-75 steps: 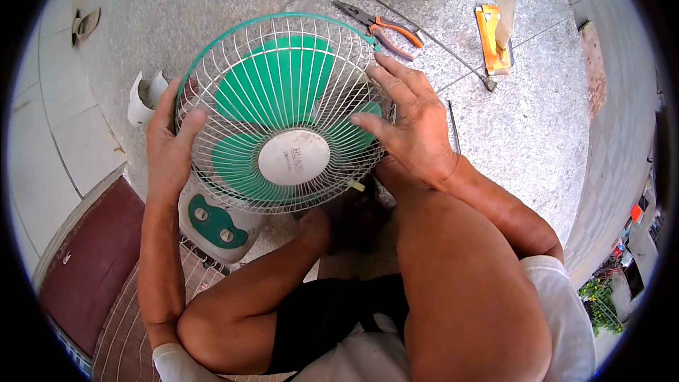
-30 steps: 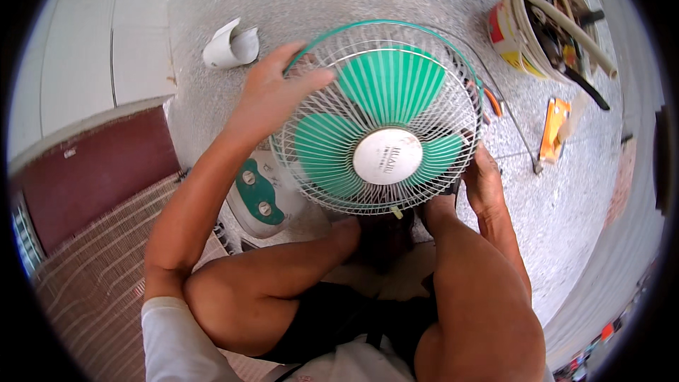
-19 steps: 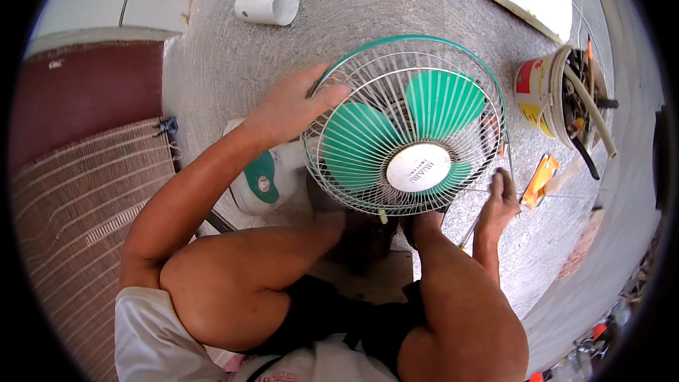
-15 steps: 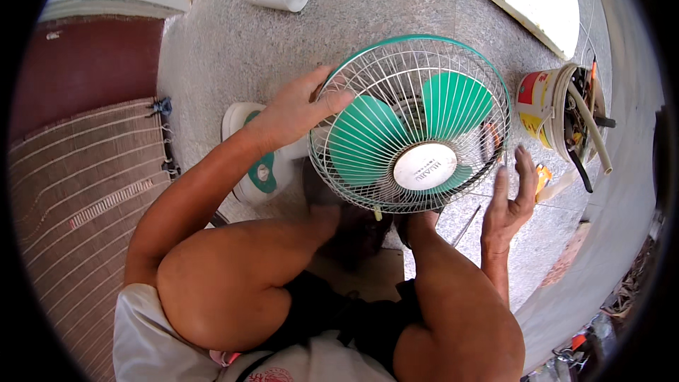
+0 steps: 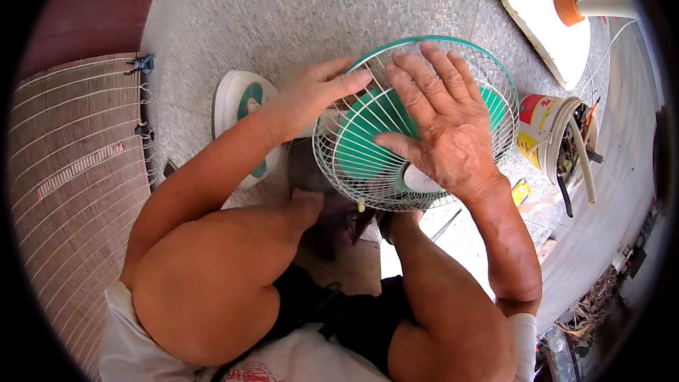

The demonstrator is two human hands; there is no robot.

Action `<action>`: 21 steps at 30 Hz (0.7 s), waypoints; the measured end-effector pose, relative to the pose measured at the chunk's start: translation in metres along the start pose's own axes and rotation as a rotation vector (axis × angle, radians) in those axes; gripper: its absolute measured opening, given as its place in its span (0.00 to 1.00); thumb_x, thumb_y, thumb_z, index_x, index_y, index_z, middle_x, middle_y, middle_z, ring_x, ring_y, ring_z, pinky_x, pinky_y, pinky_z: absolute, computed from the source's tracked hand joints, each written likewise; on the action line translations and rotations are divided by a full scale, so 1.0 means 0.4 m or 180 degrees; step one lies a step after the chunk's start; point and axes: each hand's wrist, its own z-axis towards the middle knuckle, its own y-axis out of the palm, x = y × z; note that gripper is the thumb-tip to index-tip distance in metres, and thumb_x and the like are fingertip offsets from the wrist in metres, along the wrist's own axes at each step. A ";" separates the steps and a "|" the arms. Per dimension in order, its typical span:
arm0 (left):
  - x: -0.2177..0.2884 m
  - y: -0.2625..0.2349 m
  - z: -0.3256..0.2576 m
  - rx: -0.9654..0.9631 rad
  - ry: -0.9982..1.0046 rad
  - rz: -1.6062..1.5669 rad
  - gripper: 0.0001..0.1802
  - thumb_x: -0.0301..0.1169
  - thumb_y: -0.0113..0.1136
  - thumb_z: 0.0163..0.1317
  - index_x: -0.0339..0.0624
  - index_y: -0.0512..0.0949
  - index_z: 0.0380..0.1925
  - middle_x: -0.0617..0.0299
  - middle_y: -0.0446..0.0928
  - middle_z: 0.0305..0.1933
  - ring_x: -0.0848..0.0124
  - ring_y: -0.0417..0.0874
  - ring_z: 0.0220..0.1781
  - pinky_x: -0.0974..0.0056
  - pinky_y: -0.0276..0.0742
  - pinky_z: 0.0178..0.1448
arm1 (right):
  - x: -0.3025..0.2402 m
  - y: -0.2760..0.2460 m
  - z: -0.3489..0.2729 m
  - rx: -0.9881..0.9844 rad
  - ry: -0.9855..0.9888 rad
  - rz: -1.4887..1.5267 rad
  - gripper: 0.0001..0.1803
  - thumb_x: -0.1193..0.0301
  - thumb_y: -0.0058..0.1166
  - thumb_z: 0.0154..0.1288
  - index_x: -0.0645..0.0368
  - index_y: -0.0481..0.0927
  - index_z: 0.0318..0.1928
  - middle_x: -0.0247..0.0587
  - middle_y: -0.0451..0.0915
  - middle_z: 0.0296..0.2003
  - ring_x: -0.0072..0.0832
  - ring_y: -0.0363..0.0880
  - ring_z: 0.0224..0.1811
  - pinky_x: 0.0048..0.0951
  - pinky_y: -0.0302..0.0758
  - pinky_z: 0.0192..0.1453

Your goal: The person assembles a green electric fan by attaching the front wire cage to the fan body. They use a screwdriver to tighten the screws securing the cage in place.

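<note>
1 caged fan (image 5: 368, 143), near the white base (image 5: 225, 102), is held by its rim in the left hand's (image 5: 300, 104) curled grip; the right hand's (image 5: 453, 124) grip is spread open over its wires. Blades are enclosed; what remains cannot be told.

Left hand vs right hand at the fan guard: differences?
Left hand grips the fan guard at its left rim; right hand is spread over its front. Left hand's fingers are mostly hidden; right hand's all show. Right hand partly covers the hub; left hand is clear of it. Both are bare.
</note>
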 end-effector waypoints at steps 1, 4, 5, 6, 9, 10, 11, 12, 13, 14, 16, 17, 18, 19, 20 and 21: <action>-0.003 -0.001 0.003 0.0001 0.0007 -0.0062 0.26 0.43 0.50 0.71 0.37 0.70 0.61 0.61 0.77 0.52 0.75 0.77 0.52 0.68 0.73 0.57 | 0.004 0.003 -0.003 0.0048 0.0005 0.0009 0.39 0.52 0.67 0.48 0.58 0.74 0.59 0.38 0.71 0.61 0.43 0.63 0.69 0.47 0.57 0.74; -0.006 0.005 0.007 0.0037 -0.0006 -0.0192 0.26 0.44 0.50 0.71 0.37 0.71 0.60 0.61 0.78 0.52 0.75 0.78 0.52 0.68 0.73 0.57 | 0.020 0.010 -0.015 0.0125 -0.0018 0.0036 0.38 0.51 0.66 0.50 0.55 0.74 0.60 0.37 0.71 0.61 0.43 0.63 0.68 0.48 0.58 0.73; 0.001 0.012 0.008 0.0071 -0.0035 -0.0204 0.26 0.44 0.50 0.71 0.37 0.71 0.60 0.61 0.78 0.52 0.75 0.78 0.52 0.68 0.73 0.57 | 0.027 0.012 -0.020 0.0165 -0.0032 0.0062 0.38 0.51 0.66 0.50 0.55 0.74 0.60 0.37 0.71 0.61 0.43 0.63 0.68 0.48 0.58 0.73; 0.005 0.018 0.009 0.0106 -0.0063 -0.0214 0.26 0.44 0.50 0.71 0.37 0.72 0.60 0.60 0.78 0.52 0.75 0.78 0.52 0.68 0.74 0.57 | 0.033 0.014 -0.024 0.0206 -0.0043 0.0097 0.37 0.51 0.66 0.51 0.54 0.74 0.60 0.37 0.71 0.61 0.43 0.63 0.68 0.48 0.58 0.73; 0.012 0.030 0.023 0.0083 -0.0047 -0.0025 0.24 0.48 0.53 0.69 0.38 0.78 0.49 0.60 0.79 0.46 0.73 0.77 0.50 0.68 0.71 0.57 | 0.048 0.011 -0.035 0.0291 -0.0055 0.0134 0.37 0.51 0.66 0.51 0.54 0.74 0.60 0.37 0.72 0.61 0.44 0.64 0.68 0.50 0.59 0.72; 0.014 0.033 0.027 0.0065 -0.0070 -0.0130 0.24 0.48 0.53 0.69 0.38 0.79 0.48 0.60 0.79 0.46 0.74 0.78 0.49 0.68 0.71 0.56 | 0.050 0.013 -0.038 0.0315 -0.0056 0.0133 0.37 0.51 0.66 0.51 0.54 0.74 0.60 0.37 0.72 0.60 0.44 0.64 0.68 0.50 0.59 0.72; 0.013 0.036 0.030 0.0045 -0.0094 -0.0234 0.23 0.48 0.53 0.69 0.38 0.79 0.48 0.60 0.79 0.45 0.74 0.78 0.48 0.68 0.71 0.55 | 0.052 0.012 -0.040 0.0339 -0.0055 0.0131 0.36 0.51 0.66 0.51 0.54 0.75 0.59 0.37 0.73 0.60 0.44 0.65 0.67 0.51 0.60 0.72; 0.012 0.038 0.034 0.0025 -0.0118 -0.0338 0.23 0.48 0.53 0.69 0.38 0.79 0.47 0.60 0.80 0.45 0.74 0.79 0.47 0.68 0.72 0.54 | 0.054 0.010 -0.042 0.0352 -0.0049 0.0135 0.36 0.51 0.67 0.51 0.54 0.75 0.59 0.37 0.73 0.60 0.44 0.65 0.67 0.51 0.60 0.71; 0.007 0.036 0.039 -0.0018 -0.0160 -0.0505 0.23 0.48 0.53 0.69 0.37 0.79 0.47 0.60 0.80 0.44 0.74 0.79 0.46 0.68 0.72 0.53 | 0.055 0.009 -0.043 0.0361 -0.0043 0.0140 0.36 0.52 0.67 0.51 0.54 0.75 0.59 0.37 0.73 0.60 0.44 0.65 0.67 0.51 0.60 0.71; 0.000 0.034 0.043 -0.0062 -0.0202 -0.0673 0.23 0.47 0.54 0.68 0.37 0.79 0.46 0.61 0.80 0.43 0.74 0.79 0.44 0.68 0.73 0.51 | 0.056 0.009 -0.044 0.0370 -0.0037 0.0145 0.36 0.52 0.67 0.51 0.54 0.75 0.59 0.37 0.73 0.60 0.44 0.65 0.67 0.51 0.60 0.71; -0.004 0.036 0.048 -0.0091 -0.0233 -0.0838 0.22 0.46 0.54 0.68 0.37 0.79 0.45 0.61 0.80 0.41 0.75 0.79 0.42 0.69 0.73 0.49 | 0.058 0.011 -0.048 0.0394 -0.0030 0.0186 0.35 0.52 0.67 0.51 0.54 0.76 0.58 0.37 0.73 0.59 0.44 0.65 0.67 0.51 0.60 0.71; -0.003 0.038 0.050 -0.0078 -0.0222 -0.0837 0.21 0.46 0.55 0.67 0.37 0.80 0.44 0.61 0.80 0.40 0.75 0.79 0.41 0.69 0.73 0.48 | 0.059 0.011 -0.050 0.0401 -0.0024 0.0205 0.35 0.53 0.67 0.51 0.54 0.76 0.58 0.37 0.74 0.59 0.44 0.65 0.67 0.51 0.60 0.71; -0.003 0.040 0.051 -0.0064 -0.0210 -0.0836 0.20 0.45 0.55 0.67 0.37 0.80 0.44 0.61 0.81 0.40 0.75 0.79 0.40 0.69 0.73 0.47 | 0.060 0.012 -0.052 0.0408 -0.0009 0.0208 0.35 0.53 0.67 0.51 0.54 0.76 0.58 0.37 0.74 0.59 0.44 0.65 0.67 0.51 0.60 0.71; 0.001 0.040 0.051 -0.0049 -0.0168 -0.0755 0.20 0.45 0.56 0.67 0.37 0.80 0.43 0.61 0.81 0.39 0.75 0.79 0.40 0.69 0.73 0.47 | 0.061 0.011 -0.051 0.0420 0.0000 0.0218 0.35 0.53 0.67 0.51 0.54 0.76 0.58 0.37 0.74 0.59 0.44 0.65 0.67 0.51 0.60 0.71; 0.006 0.041 0.050 -0.0035 -0.0126 -0.0674 0.19 0.44 0.56 0.67 0.38 0.80 0.42 0.62 0.81 0.39 0.75 0.79 0.40 0.69 0.73 0.47 | 0.062 0.010 -0.050 0.0432 0.0008 0.0227 0.34 0.53 0.67 0.51 0.54 0.76 0.58 0.37 0.74 0.59 0.44 0.65 0.67 0.51 0.60 0.71; 0.010 0.042 0.049 -0.0020 -0.0084 -0.0593 0.19 0.44 0.56 0.67 0.38 0.81 0.41 0.62 0.81 0.38 0.75 0.79 0.40 0.69 0.73 0.47 | 0.062 0.007 -0.050 0.0431 0.0008 0.0215 0.34 0.53 0.67 0.51 0.54 0.76 0.58 0.37 0.74 0.59 0.44 0.65 0.67 0.51 0.60 0.71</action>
